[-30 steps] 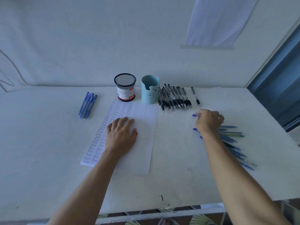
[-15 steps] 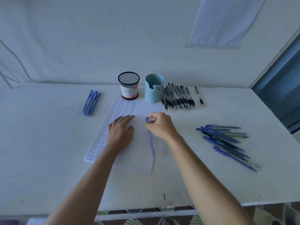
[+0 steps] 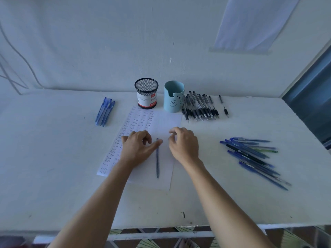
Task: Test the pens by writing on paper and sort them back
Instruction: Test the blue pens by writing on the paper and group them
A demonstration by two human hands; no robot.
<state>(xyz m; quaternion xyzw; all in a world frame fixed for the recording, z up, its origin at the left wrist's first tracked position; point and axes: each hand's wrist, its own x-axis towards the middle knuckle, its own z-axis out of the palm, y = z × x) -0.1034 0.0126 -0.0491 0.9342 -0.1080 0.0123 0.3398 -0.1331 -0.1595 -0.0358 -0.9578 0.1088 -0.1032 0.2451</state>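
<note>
A blue pen (image 3: pixel 157 161) lies lengthwise on the white paper (image 3: pixel 161 122), tip toward me. My left hand (image 3: pixel 138 149) rests on the paper with its fingers curled, and its thumb crosses the pen's upper end, holding it. My right hand (image 3: pixel 185 144) hovers just right of the pen with fingers loosely curled and nothing visible in them. The sheet's left half is covered with handwritten "test" words. Several blue pens (image 3: pixel 250 154) lie in a loose pile at the right, and a few more blue pens (image 3: pixel 104 110) lie at the left.
A black mesh pen cup (image 3: pixel 146 93) and a light blue cup (image 3: pixel 173 97) stand behind the paper. Several black pens (image 3: pixel 200 108) lie in a row right of the cups, with two loose pen parts (image 3: pixel 226 111) beside them. A wall stands close behind the table.
My right hand took a blue pen from the right pile and brought it to the paper, then let go of it. My left hand curled and its thumb closed on the pen's upper end.
</note>
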